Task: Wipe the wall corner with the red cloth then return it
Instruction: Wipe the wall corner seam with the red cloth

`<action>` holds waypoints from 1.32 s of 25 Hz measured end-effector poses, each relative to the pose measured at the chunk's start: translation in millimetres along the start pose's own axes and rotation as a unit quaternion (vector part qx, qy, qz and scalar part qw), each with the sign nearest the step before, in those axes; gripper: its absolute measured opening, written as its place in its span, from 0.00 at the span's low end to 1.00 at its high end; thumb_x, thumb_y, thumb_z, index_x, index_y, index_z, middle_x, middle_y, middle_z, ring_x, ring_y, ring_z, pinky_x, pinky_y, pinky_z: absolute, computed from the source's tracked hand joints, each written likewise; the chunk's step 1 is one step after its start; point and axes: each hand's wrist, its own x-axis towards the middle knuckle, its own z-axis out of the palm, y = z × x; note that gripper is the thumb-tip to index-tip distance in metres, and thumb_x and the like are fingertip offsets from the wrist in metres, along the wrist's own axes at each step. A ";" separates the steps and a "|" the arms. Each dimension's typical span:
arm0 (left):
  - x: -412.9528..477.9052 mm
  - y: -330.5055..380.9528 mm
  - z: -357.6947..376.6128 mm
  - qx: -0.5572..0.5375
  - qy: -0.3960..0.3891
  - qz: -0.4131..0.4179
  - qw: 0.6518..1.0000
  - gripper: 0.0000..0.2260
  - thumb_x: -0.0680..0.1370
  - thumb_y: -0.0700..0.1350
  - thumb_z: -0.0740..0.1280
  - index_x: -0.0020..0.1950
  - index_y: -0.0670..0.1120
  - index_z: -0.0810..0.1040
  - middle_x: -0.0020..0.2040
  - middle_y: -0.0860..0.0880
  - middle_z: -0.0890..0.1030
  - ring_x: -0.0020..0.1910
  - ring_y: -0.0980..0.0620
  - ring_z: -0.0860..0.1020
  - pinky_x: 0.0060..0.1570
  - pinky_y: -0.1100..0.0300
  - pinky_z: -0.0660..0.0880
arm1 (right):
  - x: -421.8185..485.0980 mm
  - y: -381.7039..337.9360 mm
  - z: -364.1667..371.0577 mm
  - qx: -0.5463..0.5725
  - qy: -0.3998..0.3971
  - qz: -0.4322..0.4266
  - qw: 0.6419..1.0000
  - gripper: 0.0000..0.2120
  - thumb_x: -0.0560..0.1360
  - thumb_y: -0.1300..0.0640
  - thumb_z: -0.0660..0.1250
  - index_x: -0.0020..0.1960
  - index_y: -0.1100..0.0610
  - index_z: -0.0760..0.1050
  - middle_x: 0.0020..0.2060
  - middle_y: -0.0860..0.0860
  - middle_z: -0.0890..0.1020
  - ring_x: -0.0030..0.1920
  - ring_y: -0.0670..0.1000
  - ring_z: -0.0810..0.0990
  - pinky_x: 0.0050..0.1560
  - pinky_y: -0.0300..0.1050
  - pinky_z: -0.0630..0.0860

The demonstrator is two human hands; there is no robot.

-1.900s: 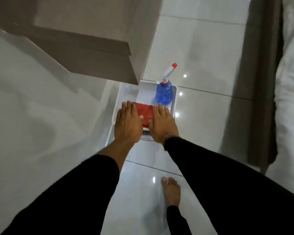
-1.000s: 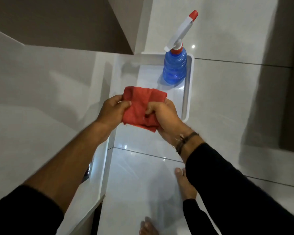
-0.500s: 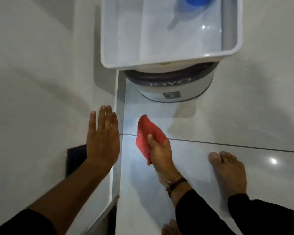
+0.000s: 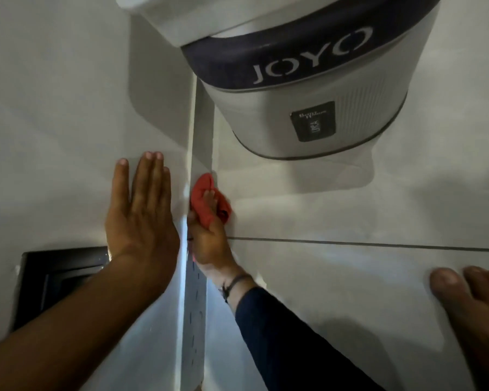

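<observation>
Head view, looking steeply down at the foot of a wall corner (image 4: pixel 187 176). Left hand (image 4: pixel 140 213) lies flat against the pale wall face left of the corner edge, palm to the surface, fingers straight and together, thumb side toward the corner; grip released, nothing in it. Left forearm bare, running in from the lower left.

Right hand (image 4: pixel 209 238) sits just right of the corner edge, low by the floor, wrist bent slightly, fingers pointing forward. Its grip is closed around the red cloth (image 4: pixel 206 198), which is bunched under and between the fingers; one fingertip shows on top of the fabric. Cloth is pressed at the corner edge where wall meets floor tile; exact contact with the wall cannot be told. A dark band circles the right wrist (image 4: pixel 232 283), dark sleeve behind it.

Round stool or bin marked JOYO (image 4: pixel 308 88) stands on the floor beyond the hands, a white tray (image 4: pixel 187 26) edge resting on top of it. Dark wall socket plate (image 4: pixel 57 275) sits on the wall behind the left forearm. Bare foot (image 4: pixel 474 303) at the lower right, on the tile.
</observation>
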 end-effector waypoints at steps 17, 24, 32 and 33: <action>-6.6 2.6 14.1 0.023 0.051 0.009 0.998 0.34 0.87 0.54 0.40 0.83 0.34 0.29 0.81 0.32 0.27 0.83 0.33 0.29 0.79 0.32 0.31 | 41.8 -2.6 -2.2 0.047 -0.049 0.027 0.997 0.32 0.88 0.62 0.60 0.88 0.57 0.50 0.89 0.54 0.52 0.89 0.55 0.52 0.90 0.59 0.50; -4.1 -2.7 11.4 0.030 0.057 0.003 0.998 0.34 0.87 0.54 0.40 0.84 0.36 0.29 0.82 0.33 0.27 0.84 0.34 0.30 0.80 0.34 0.32 | 4.3 10.7 -4.6 0.025 -0.064 0.041 0.997 0.31 0.88 0.59 0.60 0.88 0.50 0.54 0.89 0.50 0.55 0.89 0.52 0.53 0.91 0.57 0.52; -10.2 -3.8 13.3 0.044 0.068 0.020 0.996 0.33 0.87 0.53 0.39 0.85 0.37 0.32 0.84 0.35 0.31 0.85 0.37 0.33 0.82 0.36 0.36 | -118.6 74.0 16.8 0.021 -0.063 0.051 0.997 0.35 0.81 0.41 0.60 0.80 0.22 0.44 0.89 0.38 0.44 0.89 0.41 0.42 0.91 0.57 0.43; -9.2 -4.0 12.8 0.042 0.068 0.020 0.997 0.33 0.87 0.52 0.40 0.86 0.37 0.32 0.84 0.35 0.31 0.85 0.37 0.33 0.82 0.36 0.36 | -141.9 84.1 17.8 0.008 -0.072 0.069 0.995 0.34 0.80 0.38 0.59 0.76 0.16 0.42 0.88 0.33 0.43 0.88 0.38 0.41 0.91 0.56 0.44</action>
